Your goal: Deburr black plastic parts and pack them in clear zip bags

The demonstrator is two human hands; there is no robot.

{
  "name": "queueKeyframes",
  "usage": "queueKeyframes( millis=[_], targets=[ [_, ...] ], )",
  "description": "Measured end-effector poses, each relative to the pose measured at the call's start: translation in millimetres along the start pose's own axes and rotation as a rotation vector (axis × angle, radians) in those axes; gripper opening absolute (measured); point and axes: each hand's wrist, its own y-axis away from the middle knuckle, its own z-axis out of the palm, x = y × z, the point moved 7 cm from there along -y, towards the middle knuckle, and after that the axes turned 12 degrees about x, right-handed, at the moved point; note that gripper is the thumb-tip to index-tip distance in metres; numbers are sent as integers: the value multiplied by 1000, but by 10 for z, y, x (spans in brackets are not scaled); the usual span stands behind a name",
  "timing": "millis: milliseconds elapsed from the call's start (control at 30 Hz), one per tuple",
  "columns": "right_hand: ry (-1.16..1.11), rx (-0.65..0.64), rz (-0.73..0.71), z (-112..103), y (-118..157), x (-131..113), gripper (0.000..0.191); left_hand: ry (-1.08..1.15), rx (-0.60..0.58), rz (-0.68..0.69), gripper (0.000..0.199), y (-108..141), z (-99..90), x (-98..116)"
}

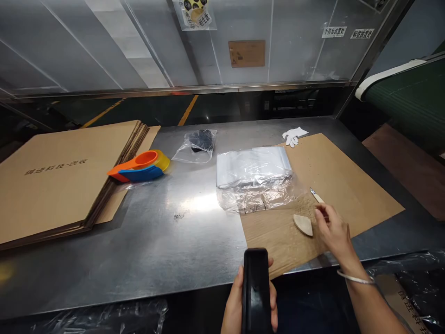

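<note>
My left hand [236, 297] is wrapped round a long black object [256, 292] at the table's front edge. Over the brown cardboard sheet on the right, my right hand [332, 232] has its fingers bent close together near the handle of a small knife [317, 195]; what they hold, if anything, is hidden. A beige wedge-shaped piece [303, 225] lies just left of my right fingers. Behind it rests a stack of clear plastic bags [253, 168], partly on the cardboard sheet [351, 185].
Flattened cardboard boxes [62, 171] are stacked at the left, beside an orange and blue tape dispenser [139, 167]. A clear bag with dark contents [201, 141] and a white glove [295, 136] lie farther back on the metal table [146, 260].
</note>
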Motion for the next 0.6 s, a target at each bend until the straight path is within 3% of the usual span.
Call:
queueKeyframes(
  millis=[100, 200, 333, 433, 500, 600],
  targets=[
    [205, 92, -8, 4, -302, 255, 34, 124, 98, 73, 52, 15, 23, 156],
    [311, 54, -19, 98, -416, 383, 31, 219, 218, 119, 45, 39, 21, 263],
    [335, 14, -3, 101, -370, 379, 27, 306, 315, 160, 44, 50, -35, 343],
    [263, -26, 14, 29, -125, 214, 28, 368, 362, 201, 41, 34, -111, 390],
    [121, -142, 17, 37, 177, 6, 31, 396, 383, 237, 41, 19, -144, 428],
    [-346, -619, 62, 211, 826, -477, 35, 393, 415, 299, 42, 8, -163, 494]
  ],
)
